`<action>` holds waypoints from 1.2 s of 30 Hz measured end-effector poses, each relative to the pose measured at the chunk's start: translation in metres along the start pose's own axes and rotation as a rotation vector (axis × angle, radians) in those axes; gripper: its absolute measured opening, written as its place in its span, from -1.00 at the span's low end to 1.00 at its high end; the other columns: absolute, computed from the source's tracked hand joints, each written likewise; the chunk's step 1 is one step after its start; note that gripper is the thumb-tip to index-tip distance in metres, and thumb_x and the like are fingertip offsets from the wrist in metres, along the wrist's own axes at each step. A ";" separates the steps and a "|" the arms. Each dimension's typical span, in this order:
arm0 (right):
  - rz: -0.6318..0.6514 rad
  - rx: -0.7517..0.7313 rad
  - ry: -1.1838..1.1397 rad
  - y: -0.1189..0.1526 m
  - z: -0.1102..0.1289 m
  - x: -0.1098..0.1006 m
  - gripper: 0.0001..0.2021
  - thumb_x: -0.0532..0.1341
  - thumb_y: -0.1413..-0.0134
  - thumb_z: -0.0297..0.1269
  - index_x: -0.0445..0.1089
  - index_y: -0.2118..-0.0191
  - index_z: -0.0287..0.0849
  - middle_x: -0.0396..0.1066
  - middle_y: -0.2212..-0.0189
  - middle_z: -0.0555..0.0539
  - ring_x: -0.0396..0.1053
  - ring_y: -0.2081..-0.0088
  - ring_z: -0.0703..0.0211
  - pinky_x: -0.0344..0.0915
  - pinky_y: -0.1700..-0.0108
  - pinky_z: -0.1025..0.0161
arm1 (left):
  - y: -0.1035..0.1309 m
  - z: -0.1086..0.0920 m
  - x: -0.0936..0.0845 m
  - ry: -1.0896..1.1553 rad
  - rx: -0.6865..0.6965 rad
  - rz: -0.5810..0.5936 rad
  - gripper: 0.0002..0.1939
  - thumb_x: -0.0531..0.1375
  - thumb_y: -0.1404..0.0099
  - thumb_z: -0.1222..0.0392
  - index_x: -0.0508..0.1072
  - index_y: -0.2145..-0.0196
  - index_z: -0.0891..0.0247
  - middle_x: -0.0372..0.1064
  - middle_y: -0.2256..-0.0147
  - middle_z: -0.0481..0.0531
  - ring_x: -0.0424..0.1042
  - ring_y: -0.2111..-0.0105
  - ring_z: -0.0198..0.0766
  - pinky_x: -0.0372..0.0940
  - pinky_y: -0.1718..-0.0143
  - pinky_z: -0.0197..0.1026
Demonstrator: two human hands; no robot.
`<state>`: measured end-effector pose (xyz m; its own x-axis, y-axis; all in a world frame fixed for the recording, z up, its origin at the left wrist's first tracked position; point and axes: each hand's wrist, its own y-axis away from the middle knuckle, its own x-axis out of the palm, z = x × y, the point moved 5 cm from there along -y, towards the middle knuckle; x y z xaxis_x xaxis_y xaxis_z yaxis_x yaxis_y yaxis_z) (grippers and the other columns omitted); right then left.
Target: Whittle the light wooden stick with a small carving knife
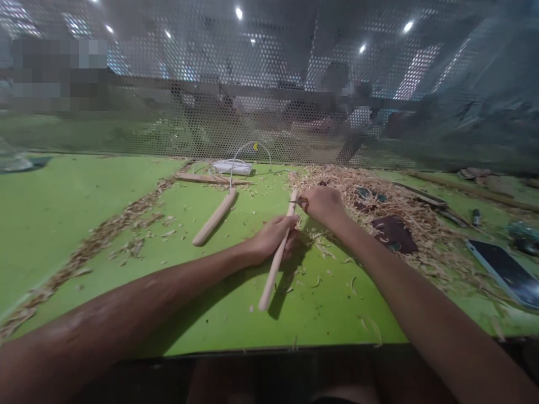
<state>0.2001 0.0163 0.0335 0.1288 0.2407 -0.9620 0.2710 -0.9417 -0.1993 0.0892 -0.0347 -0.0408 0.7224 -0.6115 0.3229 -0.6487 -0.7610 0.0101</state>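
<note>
Wooden stick [275, 270] in grip of left hand [273, 238], far end at small blade [295, 201] in grip of right hand [322, 202]

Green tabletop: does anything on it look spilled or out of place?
Yes: loose wood shavings litter it, heaped at the right around a dark brown piece and trailing in a line at the left. The phone looks out of place beside such litter. The pale stick in the left hand shows no obvious damage.
</note>
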 end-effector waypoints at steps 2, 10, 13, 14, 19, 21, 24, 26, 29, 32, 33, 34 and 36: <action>0.051 0.012 0.031 0.002 0.008 0.001 -0.66 0.06 -0.18 -0.28 0.60 0.23 -0.25 0.55 0.30 -0.26 0.44 0.29 0.10 0.16 0.35 0.32 | -0.001 0.000 0.001 0.085 -0.012 0.029 -0.54 0.04 -0.37 -0.04 0.17 0.62 0.22 0.08 0.76 -0.14 0.10 0.80 -0.42 0.08 0.77 -0.34; 0.136 -0.006 0.051 0.009 0.024 0.004 -0.66 0.05 -0.24 -0.29 0.58 0.17 -0.22 0.55 0.30 -0.24 0.46 0.27 0.04 0.27 0.30 0.28 | -0.004 -0.001 -0.006 0.127 0.036 -0.060 -0.70 0.20 -0.28 0.16 0.21 0.54 0.24 0.08 0.74 -0.20 0.09 0.78 -0.46 0.04 0.79 -0.39; 0.128 -0.055 0.058 0.010 0.030 0.006 -0.68 0.05 -0.23 -0.33 0.58 0.16 -0.22 0.55 0.30 -0.25 0.47 0.25 0.01 0.28 0.30 0.26 | -0.005 -0.001 -0.008 0.150 0.032 -0.100 -0.69 0.20 -0.28 0.18 0.22 0.57 0.26 0.09 0.74 -0.18 0.10 0.78 -0.46 0.03 0.79 -0.39; 0.126 -0.077 0.057 0.010 0.032 0.006 -0.69 0.07 -0.23 -0.33 0.58 0.17 -0.21 0.55 0.29 -0.26 0.47 0.24 -0.01 0.28 0.29 0.26 | -0.005 -0.001 -0.008 0.168 0.028 -0.119 -0.69 0.19 -0.27 0.21 0.22 0.57 0.26 0.08 0.74 -0.18 0.09 0.78 -0.47 0.02 0.79 -0.39; 0.118 -0.087 0.092 0.007 0.033 0.011 -0.72 0.11 -0.20 -0.33 0.57 0.17 -0.22 0.55 0.30 -0.27 0.48 0.23 -0.02 0.26 0.30 0.27 | -0.003 -0.009 -0.001 0.207 0.020 -0.152 -0.70 0.21 -0.19 0.34 0.17 0.61 0.25 0.02 0.77 -0.21 0.02 0.80 -0.50 -0.03 0.79 -0.40; 0.098 -0.072 0.084 0.006 0.032 0.012 -0.71 0.09 -0.20 -0.34 0.57 0.17 -0.24 0.55 0.30 -0.27 0.48 0.24 0.01 0.23 0.33 0.30 | -0.002 -0.011 0.002 0.205 0.017 -0.159 -0.70 0.21 -0.15 0.38 0.16 0.61 0.25 0.02 0.76 -0.21 0.02 0.79 -0.50 -0.04 0.79 -0.40; 0.056 -0.052 0.054 0.007 0.030 0.010 -0.67 0.03 -0.24 -0.36 0.56 0.16 -0.26 0.55 0.30 -0.28 0.47 0.26 0.04 0.18 0.36 0.31 | -0.001 -0.011 0.003 0.207 -0.003 -0.186 -0.73 0.18 -0.14 0.41 0.15 0.58 0.24 0.02 0.75 -0.21 0.02 0.78 -0.50 -0.06 0.79 -0.41; 0.045 -0.021 0.046 0.007 0.028 0.010 -0.65 0.00 -0.25 -0.38 0.55 0.15 -0.27 0.55 0.29 -0.28 0.46 0.25 0.05 0.16 0.35 0.31 | -0.001 -0.010 0.003 0.207 -0.005 -0.198 -0.76 0.16 -0.13 0.43 0.15 0.54 0.23 0.03 0.73 -0.23 0.00 0.78 -0.51 -0.07 0.78 -0.41; 0.040 0.015 0.027 0.007 0.025 0.010 -0.64 -0.01 -0.25 -0.39 0.55 0.13 -0.28 0.54 0.27 -0.30 0.45 0.24 0.05 0.16 0.30 0.31 | -0.002 -0.010 0.004 0.185 0.010 -0.186 -0.76 0.16 -0.13 0.44 0.14 0.50 0.22 0.02 0.71 -0.24 -0.01 0.77 -0.52 -0.07 0.77 -0.42; 0.029 0.078 0.007 0.001 0.016 0.010 -0.64 -0.01 -0.26 -0.40 0.55 0.11 -0.29 0.54 0.26 -0.32 0.44 0.24 0.05 0.17 0.27 0.30 | -0.001 -0.006 0.004 0.126 0.008 -0.169 -0.74 0.18 -0.14 0.41 0.12 0.48 0.21 0.02 0.71 -0.24 0.01 0.76 -0.51 -0.06 0.77 -0.42; 0.022 0.115 0.000 -0.001 0.009 0.011 -0.63 -0.01 -0.26 -0.40 0.55 0.10 -0.29 0.54 0.26 -0.33 0.44 0.24 0.05 0.17 0.26 0.30 | -0.001 -0.003 0.004 0.098 0.007 -0.159 -0.75 0.18 -0.15 0.39 0.13 0.46 0.20 0.04 0.71 -0.23 0.03 0.76 -0.50 -0.05 0.77 -0.41; 0.014 0.158 -0.006 -0.004 0.001 0.011 -0.64 0.00 -0.26 -0.40 0.55 0.10 -0.30 0.53 0.26 -0.35 0.44 0.23 0.05 0.17 0.25 0.29 | -0.001 -0.001 0.004 0.062 0.009 -0.140 -0.76 0.19 -0.16 0.37 0.14 0.44 0.21 0.07 0.70 -0.23 0.06 0.76 -0.49 -0.03 0.77 -0.41; -0.009 0.243 -0.019 -0.009 -0.018 0.013 -0.66 0.02 -0.25 -0.42 0.55 0.11 -0.34 0.52 0.24 -0.38 0.43 0.22 0.05 0.15 0.25 0.29 | 0.001 0.004 0.005 -0.030 0.021 -0.090 -0.80 0.20 -0.16 0.34 0.18 0.41 0.22 0.14 0.67 -0.20 0.11 0.75 -0.47 0.01 0.77 -0.40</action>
<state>0.2170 0.0319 0.0262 0.1092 0.2474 -0.9627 0.0341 -0.9689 -0.2451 0.0934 -0.0394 -0.0424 0.7844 -0.5465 0.2934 -0.5760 -0.8173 0.0177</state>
